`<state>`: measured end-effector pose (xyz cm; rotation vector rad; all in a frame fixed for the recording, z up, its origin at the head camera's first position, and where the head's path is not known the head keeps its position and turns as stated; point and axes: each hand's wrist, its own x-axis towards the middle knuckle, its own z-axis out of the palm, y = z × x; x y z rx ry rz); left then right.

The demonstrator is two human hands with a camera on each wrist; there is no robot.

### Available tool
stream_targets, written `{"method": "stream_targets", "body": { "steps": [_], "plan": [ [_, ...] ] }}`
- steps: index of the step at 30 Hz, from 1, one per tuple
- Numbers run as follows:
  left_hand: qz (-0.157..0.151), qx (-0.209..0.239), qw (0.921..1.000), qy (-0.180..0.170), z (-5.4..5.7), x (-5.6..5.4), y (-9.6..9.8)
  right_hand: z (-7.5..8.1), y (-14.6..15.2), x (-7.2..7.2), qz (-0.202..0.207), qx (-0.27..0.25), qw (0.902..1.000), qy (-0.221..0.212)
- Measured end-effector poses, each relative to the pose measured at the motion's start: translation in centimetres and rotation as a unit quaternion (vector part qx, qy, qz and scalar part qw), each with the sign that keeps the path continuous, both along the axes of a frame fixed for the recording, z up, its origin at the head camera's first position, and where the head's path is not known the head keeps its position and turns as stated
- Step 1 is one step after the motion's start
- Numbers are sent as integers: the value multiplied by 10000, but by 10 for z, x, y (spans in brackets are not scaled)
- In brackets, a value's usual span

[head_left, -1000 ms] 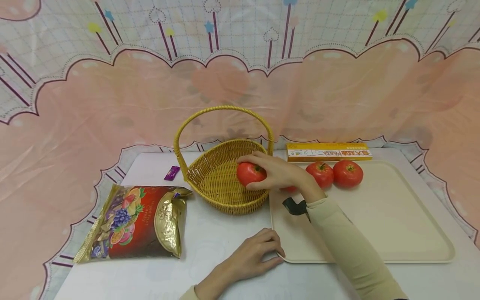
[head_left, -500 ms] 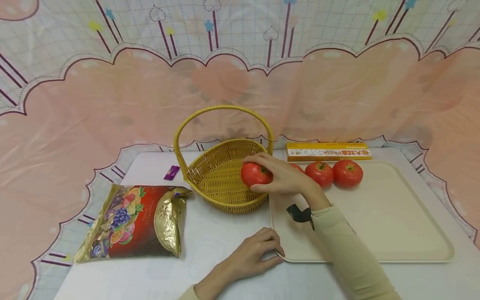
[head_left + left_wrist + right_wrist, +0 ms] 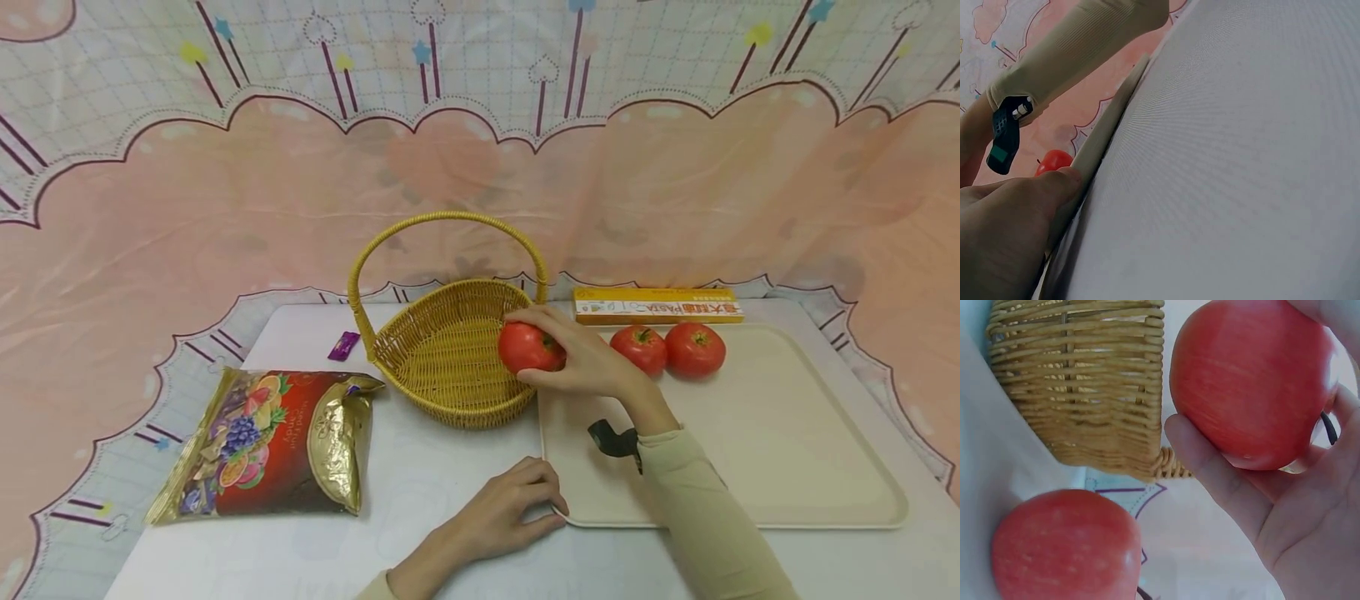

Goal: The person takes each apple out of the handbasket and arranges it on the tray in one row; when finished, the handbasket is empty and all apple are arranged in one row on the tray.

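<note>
My right hand (image 3: 581, 354) holds a red apple (image 3: 527, 348) between thumb and fingers, over the right side of a yellow wicker basket (image 3: 442, 408). In the right wrist view the held apple (image 3: 1250, 381) is beside the basket's woven wall (image 3: 1097, 381), and another apple (image 3: 1066, 547) sits below. Two apples (image 3: 637, 350) (image 3: 696, 350) rest at the back of a cream tray (image 3: 780, 442). My left hand (image 3: 510, 504) pinches the tray's near left corner; in the left wrist view its thumb (image 3: 1054, 187) lies on the tray's rim (image 3: 1100, 137).
A red and gold candy bag (image 3: 270, 446) lies at the left of the white table (image 3: 420, 492). Behind it is a small purple wrapped candy (image 3: 344, 346). A yellow pasta box (image 3: 658, 306) stands behind the tray. The basket's tall handle (image 3: 448, 215) arches upward.
My right hand has moved right and slightly toward me with the apple, from over the basket's inside to its right rim. My left hand stays at the tray corner.
</note>
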<state>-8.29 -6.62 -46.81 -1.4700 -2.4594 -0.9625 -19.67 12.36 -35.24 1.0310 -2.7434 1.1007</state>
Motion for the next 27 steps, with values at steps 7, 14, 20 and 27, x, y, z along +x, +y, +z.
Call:
{"method": "stream_targets", "body": {
  "steps": [7, 14, 20, 27],
  "plan": [
    [2, 49, 9999, -138, -1, 0, 0, 0, 8, 3, -89, -39, 9999, -48],
    [56, 45, 9997, -244, -2, 2, 0, 0, 18, 4, -213, 157, 9995, -185],
    [76, 36, 9997, -212, -1, 2, 0, 4, 26, 5, -361, 213, 9987, -281],
    [60, 30, 9999, -140, 0, 2, 0, 7, 38, 9, -618, 321, 9969, -369]
  ]
}}
